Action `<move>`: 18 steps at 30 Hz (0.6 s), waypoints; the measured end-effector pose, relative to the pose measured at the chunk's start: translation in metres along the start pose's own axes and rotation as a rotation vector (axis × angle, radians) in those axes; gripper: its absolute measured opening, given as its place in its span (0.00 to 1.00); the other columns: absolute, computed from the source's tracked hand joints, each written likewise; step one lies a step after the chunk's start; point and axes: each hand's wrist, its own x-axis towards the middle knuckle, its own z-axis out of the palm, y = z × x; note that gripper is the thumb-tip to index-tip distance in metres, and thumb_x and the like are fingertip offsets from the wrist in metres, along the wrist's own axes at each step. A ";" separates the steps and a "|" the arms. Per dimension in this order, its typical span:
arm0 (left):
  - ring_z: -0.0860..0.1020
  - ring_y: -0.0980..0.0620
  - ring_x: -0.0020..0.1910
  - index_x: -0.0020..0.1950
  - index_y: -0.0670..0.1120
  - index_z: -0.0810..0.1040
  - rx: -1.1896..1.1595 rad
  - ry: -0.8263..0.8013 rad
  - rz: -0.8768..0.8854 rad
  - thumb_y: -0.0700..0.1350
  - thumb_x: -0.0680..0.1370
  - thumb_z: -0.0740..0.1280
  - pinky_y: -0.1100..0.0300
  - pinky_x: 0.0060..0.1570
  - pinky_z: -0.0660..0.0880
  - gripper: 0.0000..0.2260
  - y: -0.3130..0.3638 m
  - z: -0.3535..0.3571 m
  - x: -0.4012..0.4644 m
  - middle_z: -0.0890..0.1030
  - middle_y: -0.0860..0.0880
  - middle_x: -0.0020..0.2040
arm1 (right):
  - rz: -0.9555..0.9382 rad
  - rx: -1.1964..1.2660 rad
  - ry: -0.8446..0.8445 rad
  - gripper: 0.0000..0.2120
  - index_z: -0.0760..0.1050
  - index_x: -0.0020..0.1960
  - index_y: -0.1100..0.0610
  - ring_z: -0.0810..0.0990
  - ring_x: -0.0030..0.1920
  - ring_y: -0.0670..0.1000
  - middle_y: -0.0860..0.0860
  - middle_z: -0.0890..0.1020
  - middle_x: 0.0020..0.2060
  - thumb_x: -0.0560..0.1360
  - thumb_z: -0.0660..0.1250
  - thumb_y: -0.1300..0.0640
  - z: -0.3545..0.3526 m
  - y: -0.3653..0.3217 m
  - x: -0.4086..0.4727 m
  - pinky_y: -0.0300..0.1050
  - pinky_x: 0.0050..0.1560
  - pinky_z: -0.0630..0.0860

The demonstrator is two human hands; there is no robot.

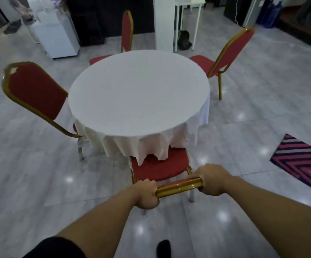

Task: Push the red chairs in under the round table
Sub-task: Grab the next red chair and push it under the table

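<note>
A round table with a white cloth stands mid-floor. The near red chair with a gold frame has the front of its seat under the hanging cloth. My left hand and my right hand both grip the gold top rail of its backrest. A second red chair sits at the left, its seat hidden by the cloth. A third red chair is at the far side, and a fourth red chair at the right stands apart from the table, seat mostly exposed.
Glossy grey tile floor all around. A patterned red rug lies at the right. A white cabinet stands at the back left, a white pillar and a white-legged desk with a dark bag behind the table.
</note>
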 end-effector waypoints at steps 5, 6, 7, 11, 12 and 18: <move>0.81 0.42 0.40 0.50 0.45 0.76 -0.022 -0.036 -0.010 0.46 0.71 0.66 0.48 0.42 0.80 0.10 -0.005 -0.038 0.030 0.80 0.43 0.42 | -0.020 -0.043 0.002 0.09 0.81 0.53 0.46 0.82 0.42 0.51 0.47 0.84 0.43 0.75 0.65 0.52 -0.028 0.030 0.044 0.45 0.39 0.76; 0.80 0.42 0.40 0.48 0.45 0.75 -0.017 -0.047 -0.009 0.46 0.71 0.66 0.49 0.41 0.79 0.08 -0.004 -0.042 0.032 0.80 0.43 0.43 | -0.033 -0.044 0.002 0.11 0.80 0.55 0.45 0.82 0.42 0.51 0.47 0.84 0.44 0.75 0.65 0.51 -0.029 0.033 0.046 0.46 0.41 0.78; 0.79 0.44 0.40 0.46 0.47 0.74 -0.016 -0.068 -0.007 0.46 0.72 0.66 0.50 0.40 0.77 0.06 -0.002 -0.043 0.031 0.80 0.44 0.43 | -0.046 -0.041 -0.006 0.12 0.79 0.57 0.44 0.82 0.42 0.51 0.47 0.84 0.44 0.74 0.65 0.49 -0.030 0.034 0.047 0.47 0.43 0.80; 0.78 0.47 0.42 0.49 0.49 0.75 0.016 -0.095 -0.033 0.48 0.74 0.67 0.55 0.42 0.73 0.06 0.005 -0.042 0.028 0.81 0.44 0.47 | -0.109 0.008 -0.044 0.08 0.77 0.54 0.43 0.83 0.45 0.53 0.47 0.84 0.44 0.76 0.66 0.44 -0.026 0.034 0.041 0.52 0.49 0.83; 0.79 0.47 0.44 0.52 0.49 0.76 0.023 -0.111 -0.054 0.51 0.75 0.69 0.55 0.43 0.73 0.10 0.007 -0.044 0.029 0.81 0.45 0.48 | -0.131 0.043 -0.065 0.11 0.77 0.52 0.43 0.83 0.45 0.53 0.47 0.84 0.44 0.75 0.68 0.39 -0.032 0.035 0.041 0.53 0.50 0.83; 0.72 0.46 0.74 0.80 0.58 0.68 -0.026 -0.118 -0.220 0.85 0.59 0.64 0.43 0.74 0.68 0.55 0.045 -0.096 0.041 0.72 0.52 0.77 | -0.167 0.270 -0.210 0.38 0.79 0.65 0.36 0.82 0.57 0.45 0.42 0.85 0.59 0.60 0.71 0.19 -0.082 0.079 0.028 0.46 0.59 0.76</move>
